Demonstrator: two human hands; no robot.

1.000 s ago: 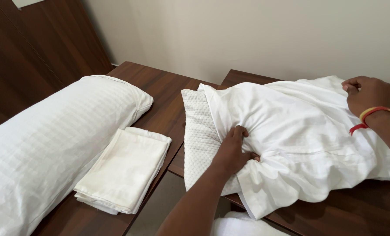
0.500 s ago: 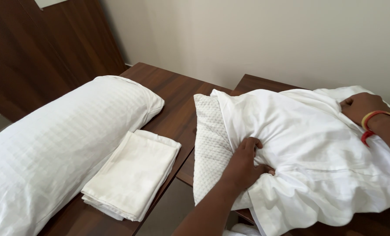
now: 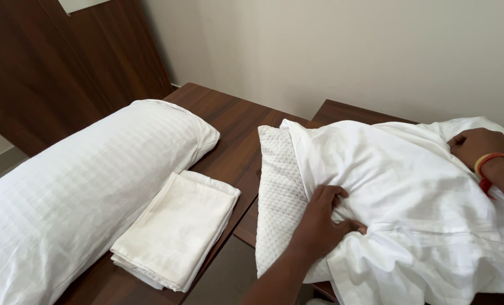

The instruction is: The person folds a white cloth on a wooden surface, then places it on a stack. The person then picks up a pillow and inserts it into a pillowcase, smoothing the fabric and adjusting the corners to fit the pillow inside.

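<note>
Gripping: white pillowcase (image 3: 410,186) hem was bunched under clenched left hand (image 3: 320,223), drawn further over quilted pillow (image 3: 280,203) than a second before; right hand (image 3: 478,147) was pressed at far end, closure indiscernible.

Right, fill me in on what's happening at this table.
A person is working a white pillowcase over a textured pillow. The left hand bunches the case's edge near the pillow's bare end, and the right hand grips the cloth at the far end. Part of the pillow is uncovered. Beside it on the dark wooden table lie a finished white pillow and a folded white cloth.
</note>
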